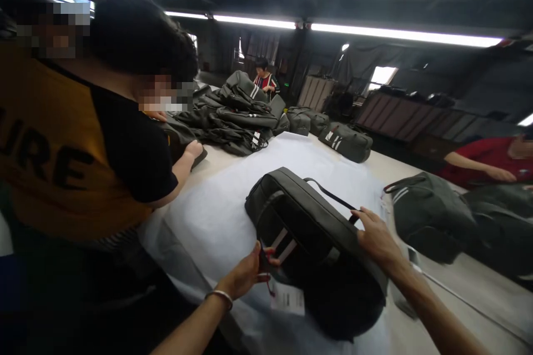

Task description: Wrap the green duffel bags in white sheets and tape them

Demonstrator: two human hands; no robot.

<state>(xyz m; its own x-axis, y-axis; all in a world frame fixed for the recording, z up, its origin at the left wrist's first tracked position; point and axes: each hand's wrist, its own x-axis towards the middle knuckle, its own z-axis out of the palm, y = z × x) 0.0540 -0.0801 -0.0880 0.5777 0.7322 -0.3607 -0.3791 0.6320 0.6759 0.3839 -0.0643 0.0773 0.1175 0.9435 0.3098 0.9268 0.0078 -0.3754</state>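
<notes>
On the white sheet's (220, 205) near part, the right hand (378, 236) pinches the striped duffel bag's (318, 244) carry handle (332, 194), best held taut; the left hand (246, 272) grips something unclear.

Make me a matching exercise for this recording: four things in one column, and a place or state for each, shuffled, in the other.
Column one
1. left hand
2. right hand
3. tag
4. sheet

Column two
A. at the end of the handle
B. white, spread beneath the dark bag
C. near the two pale stripes, a bracelet on its wrist
D. small and pale with dark marks, by the bag's striped side

Right pairs: 1-C, 2-A, 3-D, 4-B
</notes>
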